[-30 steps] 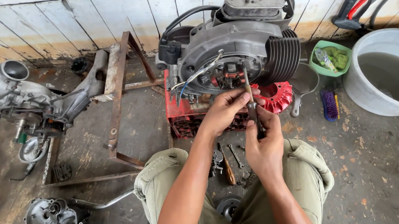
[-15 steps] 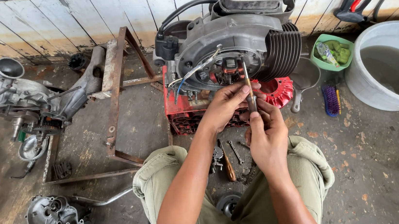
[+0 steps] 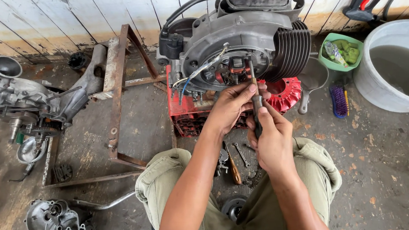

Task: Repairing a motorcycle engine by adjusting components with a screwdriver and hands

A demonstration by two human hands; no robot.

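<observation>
Far left: a dismantled engine casing [image 3: 14,96] on the floor, a rusty metal frame [image 3: 116,96] beside it. Centre: a grey engine [image 3: 242,38] on a red crate [image 3: 189,116]. The left hand [image 3: 230,107] pinches the shaft of a screwdriver [image 3: 254,95]; the right hand [image 3: 273,139] is closed around its handle, the tip inside the engine's open side. Far right: a green bowl [image 3: 340,50], a brush [image 3: 338,100], and a water-filled tub [image 3: 404,69].

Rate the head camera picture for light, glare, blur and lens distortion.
Head view: soft, even daylight with faint shadows; mild sheen on the water in the white tub; the engine, screwdriver, left hand and right hand are sharp; wide-angle bending shows in the wall planks.
</observation>
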